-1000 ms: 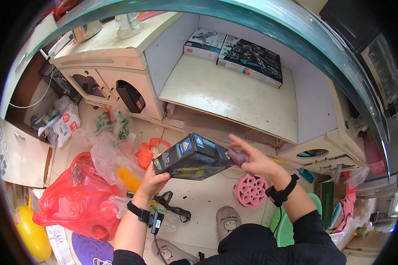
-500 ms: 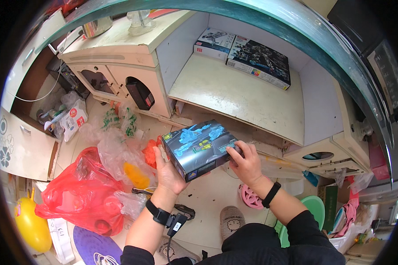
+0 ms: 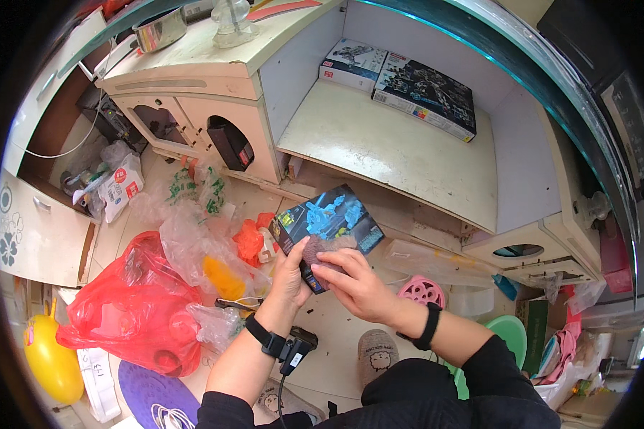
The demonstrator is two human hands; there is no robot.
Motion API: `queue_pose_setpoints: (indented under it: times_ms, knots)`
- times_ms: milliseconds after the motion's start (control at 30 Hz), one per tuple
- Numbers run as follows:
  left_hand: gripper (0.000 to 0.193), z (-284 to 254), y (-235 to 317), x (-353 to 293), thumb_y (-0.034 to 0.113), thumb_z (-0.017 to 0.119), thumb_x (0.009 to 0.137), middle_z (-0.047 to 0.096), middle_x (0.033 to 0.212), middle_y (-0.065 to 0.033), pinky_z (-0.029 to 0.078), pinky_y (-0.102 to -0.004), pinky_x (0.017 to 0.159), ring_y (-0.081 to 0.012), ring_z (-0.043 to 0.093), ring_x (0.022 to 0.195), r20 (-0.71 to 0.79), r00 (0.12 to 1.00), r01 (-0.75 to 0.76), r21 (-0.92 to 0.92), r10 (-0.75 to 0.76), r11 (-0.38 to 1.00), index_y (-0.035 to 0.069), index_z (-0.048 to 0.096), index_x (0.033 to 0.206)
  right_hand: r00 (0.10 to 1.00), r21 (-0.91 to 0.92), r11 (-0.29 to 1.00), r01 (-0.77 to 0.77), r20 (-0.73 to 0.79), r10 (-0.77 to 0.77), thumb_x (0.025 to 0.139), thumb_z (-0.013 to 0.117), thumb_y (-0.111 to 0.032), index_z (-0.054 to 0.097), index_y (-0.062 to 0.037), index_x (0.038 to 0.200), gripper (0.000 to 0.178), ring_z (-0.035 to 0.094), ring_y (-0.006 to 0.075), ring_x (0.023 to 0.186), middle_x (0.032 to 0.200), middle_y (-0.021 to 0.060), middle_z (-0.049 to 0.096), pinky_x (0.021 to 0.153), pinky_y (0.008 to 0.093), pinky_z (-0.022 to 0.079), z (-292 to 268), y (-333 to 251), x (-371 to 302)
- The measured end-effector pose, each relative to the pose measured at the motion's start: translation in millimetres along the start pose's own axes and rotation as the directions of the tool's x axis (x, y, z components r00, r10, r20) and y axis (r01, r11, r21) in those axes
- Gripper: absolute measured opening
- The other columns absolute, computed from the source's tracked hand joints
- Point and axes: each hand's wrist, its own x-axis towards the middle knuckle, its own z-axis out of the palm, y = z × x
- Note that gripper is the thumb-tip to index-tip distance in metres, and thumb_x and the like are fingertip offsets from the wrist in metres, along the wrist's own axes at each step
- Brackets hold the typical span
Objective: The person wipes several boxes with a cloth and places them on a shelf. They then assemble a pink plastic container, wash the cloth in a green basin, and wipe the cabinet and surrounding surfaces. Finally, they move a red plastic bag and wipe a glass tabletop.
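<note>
A dark flat box point(image 3: 328, 214) with blue and yellow toy models printed on it is held tilted in front of me. My left hand point(image 3: 288, 277) grips its near left corner, with the thumb up along the edge. Lying over the near part of the box, my right hand point(image 3: 358, 284) presses a crumpled grey-brown cloth point(image 3: 312, 252) onto the printed face. The right fingers are bent together on the cloth and partly hide it. The left fingers beneath the box are out of sight.
Two more boxes, a white one point(image 3: 352, 63) and a dark one point(image 3: 428, 94), stand on the low cabinet shelf point(image 3: 379, 150) ahead. A red plastic bag point(image 3: 132, 314) and clear bags lie on the floor at left. A green basin point(image 3: 509, 336) and pink basket point(image 3: 422, 292) are at right.
My right hand has moved left from the box's right edge to its near left part, with the cloth now showing under the fingers. The box has turned and tilted slightly.
</note>
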Motion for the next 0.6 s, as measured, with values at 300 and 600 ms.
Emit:
queue_pose_setpoints:
  times_ms: [300, 600]
  knots:
    - [0.061, 4, -3, -17, 0.013, 0.069, 0.082, 0.053, 0.128, -0.0120, 0.045, -0.0434, 0.101, -0.0260, 0.054, 0.119, 0.092, 0.996, 0.008, 0.025, -0.010, 1.000, 0.005, 0.040, 0.135, 0.886, -0.147, 0.897, -0.416, -0.290, 0.363, 0.078, 0.059, 0.008, 0.055, -0.0034, 0.123, 0.047, 0.047, 0.0350, 0.119, 0.126, 0.0165, 0.055, 0.101, 0.0436, 0.039, -6, 64, -3]
    - [0.071, 2, 9, -17, 0.012, 0.082, 0.072, 0.055, 0.123, -0.0050, 0.048, -0.0366, 0.097, -0.0203, 0.055, 0.115, 0.166, 0.985, 0.016, 0.208, -0.052, 0.978, 0.007, 0.043, 0.132, 0.995, 0.088, 0.996, 0.005, -0.101, 0.004, 0.076, 0.055, 0.010, 0.056, -0.0040, 0.123, 0.049, 0.048, 0.0350, 0.113, 0.125, 0.0123, 0.056, 0.100, 0.0412, 0.040, 11, 18, 21]
